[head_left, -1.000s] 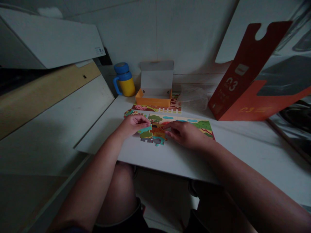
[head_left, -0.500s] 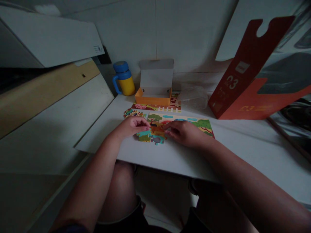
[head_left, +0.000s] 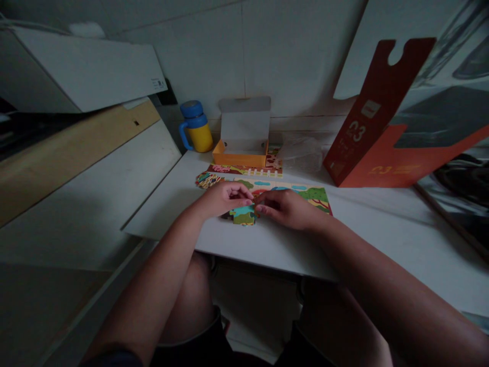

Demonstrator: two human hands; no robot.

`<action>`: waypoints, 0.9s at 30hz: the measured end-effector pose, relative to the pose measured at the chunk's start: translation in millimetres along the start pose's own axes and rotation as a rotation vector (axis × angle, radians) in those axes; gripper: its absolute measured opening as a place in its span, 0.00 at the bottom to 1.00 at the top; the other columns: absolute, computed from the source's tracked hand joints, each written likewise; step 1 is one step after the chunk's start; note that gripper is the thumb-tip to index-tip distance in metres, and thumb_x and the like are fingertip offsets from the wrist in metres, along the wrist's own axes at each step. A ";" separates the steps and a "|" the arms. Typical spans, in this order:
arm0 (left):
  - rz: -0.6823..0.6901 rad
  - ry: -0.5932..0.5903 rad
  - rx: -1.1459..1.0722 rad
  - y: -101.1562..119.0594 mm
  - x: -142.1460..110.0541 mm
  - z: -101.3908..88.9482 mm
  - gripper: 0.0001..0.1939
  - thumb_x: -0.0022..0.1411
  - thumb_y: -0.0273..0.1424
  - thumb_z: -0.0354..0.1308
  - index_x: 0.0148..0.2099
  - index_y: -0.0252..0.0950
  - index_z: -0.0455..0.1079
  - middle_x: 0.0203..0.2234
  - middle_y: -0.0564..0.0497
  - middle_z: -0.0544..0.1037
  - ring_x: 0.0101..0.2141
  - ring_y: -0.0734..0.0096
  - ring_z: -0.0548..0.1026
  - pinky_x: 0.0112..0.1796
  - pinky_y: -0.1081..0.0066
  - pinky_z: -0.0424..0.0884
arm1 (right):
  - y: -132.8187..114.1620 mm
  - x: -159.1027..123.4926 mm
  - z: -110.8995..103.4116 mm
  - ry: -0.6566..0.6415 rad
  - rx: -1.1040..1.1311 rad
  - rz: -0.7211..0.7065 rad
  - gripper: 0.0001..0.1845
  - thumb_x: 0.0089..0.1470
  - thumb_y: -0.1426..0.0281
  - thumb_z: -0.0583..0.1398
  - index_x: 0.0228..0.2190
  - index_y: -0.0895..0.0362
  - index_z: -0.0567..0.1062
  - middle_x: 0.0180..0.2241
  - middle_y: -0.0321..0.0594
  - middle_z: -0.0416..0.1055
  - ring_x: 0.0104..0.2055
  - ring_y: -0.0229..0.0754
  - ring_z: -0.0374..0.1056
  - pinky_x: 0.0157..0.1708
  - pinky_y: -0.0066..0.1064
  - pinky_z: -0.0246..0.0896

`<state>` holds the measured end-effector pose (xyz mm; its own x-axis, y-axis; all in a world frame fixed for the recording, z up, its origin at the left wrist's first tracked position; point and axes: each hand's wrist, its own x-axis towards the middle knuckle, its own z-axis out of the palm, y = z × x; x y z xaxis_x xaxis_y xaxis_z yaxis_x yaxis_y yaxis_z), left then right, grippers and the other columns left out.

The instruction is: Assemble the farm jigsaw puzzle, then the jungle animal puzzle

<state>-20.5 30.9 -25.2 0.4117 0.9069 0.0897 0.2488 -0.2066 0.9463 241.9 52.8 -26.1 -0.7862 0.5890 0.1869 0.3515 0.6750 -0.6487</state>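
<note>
A partly joined colourful jigsaw puzzle lies on a white board across my lap. My left hand and my right hand meet over its near left corner. Between their fingertips sits a green and blue puzzle piece; both hands pinch or press it, fingers curled. The piece's far edge is hidden under my fingers. Loose puzzle pieces lie just left of my left hand.
An open orange box with a grey lid stands behind the puzzle, on a picture sheet. A yellow and blue mug is at its left, a clear plastic bag and a tall red carton at its right.
Both hands have drawn closer together and shifted slightly right. The piece now sits between their fingertips, and the grey animal part of the puzzle is covered.
</note>
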 end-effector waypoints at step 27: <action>0.157 0.421 0.708 -28.2 17.3 -26.7 0.26 0.73 0.44 0.56 0.24 0.38 0.63 0.17 0.57 0.61 0.21 0.73 0.58 0.26 0.67 0.51 | 10.6 -4.7 -20.6 -0.102 -0.187 0.329 0.23 0.72 0.58 0.53 0.25 0.52 0.71 0.25 0.39 0.75 0.26 0.41 0.66 0.30 0.34 0.53</action>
<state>-43.8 62.3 -42.1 0.1604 0.8806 0.4459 0.7656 -0.3961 0.5068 259.8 66.4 -18.7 -0.6595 0.7465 -0.0889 0.6723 0.5327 -0.5141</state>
